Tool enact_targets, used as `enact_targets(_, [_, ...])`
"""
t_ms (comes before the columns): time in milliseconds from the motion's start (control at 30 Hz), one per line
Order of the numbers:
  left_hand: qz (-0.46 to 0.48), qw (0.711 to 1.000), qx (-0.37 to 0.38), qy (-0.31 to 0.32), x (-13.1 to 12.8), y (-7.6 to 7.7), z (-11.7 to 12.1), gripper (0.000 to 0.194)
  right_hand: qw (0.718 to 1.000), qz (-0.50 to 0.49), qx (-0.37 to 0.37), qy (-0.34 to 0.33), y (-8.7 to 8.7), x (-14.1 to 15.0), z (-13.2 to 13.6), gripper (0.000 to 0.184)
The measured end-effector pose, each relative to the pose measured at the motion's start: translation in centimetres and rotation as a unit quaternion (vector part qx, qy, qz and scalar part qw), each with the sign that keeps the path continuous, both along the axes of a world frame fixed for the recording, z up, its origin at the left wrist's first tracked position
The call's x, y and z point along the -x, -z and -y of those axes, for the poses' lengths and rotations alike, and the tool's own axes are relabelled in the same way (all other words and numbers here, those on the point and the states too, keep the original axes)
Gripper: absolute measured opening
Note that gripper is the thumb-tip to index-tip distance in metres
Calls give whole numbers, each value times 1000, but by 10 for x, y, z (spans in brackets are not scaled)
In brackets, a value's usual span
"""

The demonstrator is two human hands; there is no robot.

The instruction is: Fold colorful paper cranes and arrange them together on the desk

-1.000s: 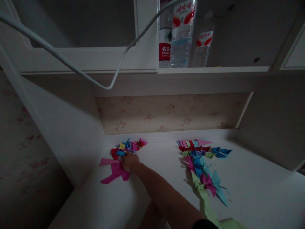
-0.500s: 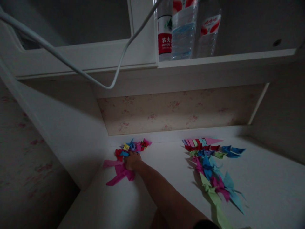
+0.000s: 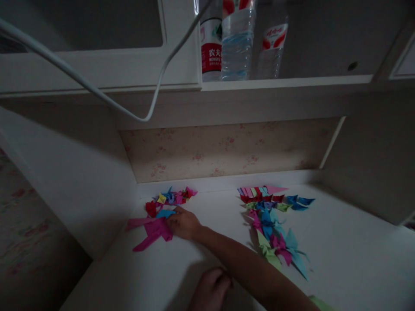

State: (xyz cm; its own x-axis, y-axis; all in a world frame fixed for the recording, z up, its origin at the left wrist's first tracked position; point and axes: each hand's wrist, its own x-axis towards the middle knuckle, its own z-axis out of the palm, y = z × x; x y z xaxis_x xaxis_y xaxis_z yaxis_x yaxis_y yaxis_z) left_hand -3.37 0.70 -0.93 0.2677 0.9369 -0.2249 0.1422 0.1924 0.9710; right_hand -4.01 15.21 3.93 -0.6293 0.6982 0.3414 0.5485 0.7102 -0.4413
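My right hand [image 3: 184, 223] reaches across to the left group of folded paper, its fingers closed on the edge of a blue folded paper piece [image 3: 165, 213]. Just beneath that piece lies a large magenta folded paper shape [image 3: 152, 230] with long strips pointing left. Behind them sit a red folded piece [image 3: 151, 209], a small yellow one [image 3: 161, 198] and a cluster of blue, purple and pink origami [image 3: 177, 197]. My left hand [image 3: 212, 287] is near the bottom edge with curled fingers, and nothing shows in them.
To the right, several origami pieces [image 3: 267, 220] form rows and a bunch on the white desktop [image 3: 220, 211]. Water bottles [image 3: 238, 47] stand on the shelf above. A white cable [image 3: 94, 90] hangs across the upper left. Side panels close in the desk.
My right hand has drawn back slightly toward me with the blue paper piece, which shows larger now. My left hand has come up into view at the bottom. The view has shifted right.
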Motion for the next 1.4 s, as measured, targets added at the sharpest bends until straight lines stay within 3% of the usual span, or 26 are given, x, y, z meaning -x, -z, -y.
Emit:
enact_targets(133, [27,999,40,23,-1,-8,9,36,999,-48,-10,1,-15,-55,37,24])
enact_targets(233, [65,997,45,-8,2,-8,11,37,995,-102,-6,-6,-23,-104,70,22])
enact_targets(367, [146,989,34,16,7,-2,9,41,996,-91,13,13,-25,-163,116,20])
enact_targets(467, [190,981,28,41,7,1,9,50,995,-77,14,64,-21,-188,146,21])
enact_targets(667, [201,979,19,-33,4,-8,20,76,996,-22,24,81,-10,-192,177,21])
enact_targets(933, [163,980,67,-90,11,-8,15,51,998,-17,56,28,-18,-193,180,21])
enact_targets(1133, [173,967,123,-141,7,-19,16,51,997,-45,63,-3,-30,-198,189,43])
enact_targets(1267, [177,966,140,-128,1,-18,19,48,1000,-15,1,16,-23,-197,188,35])
enact_targets(1400, [174,974,129,-63,0,-13,20,50,999,-6,-29,31,-10,-196,186,32])
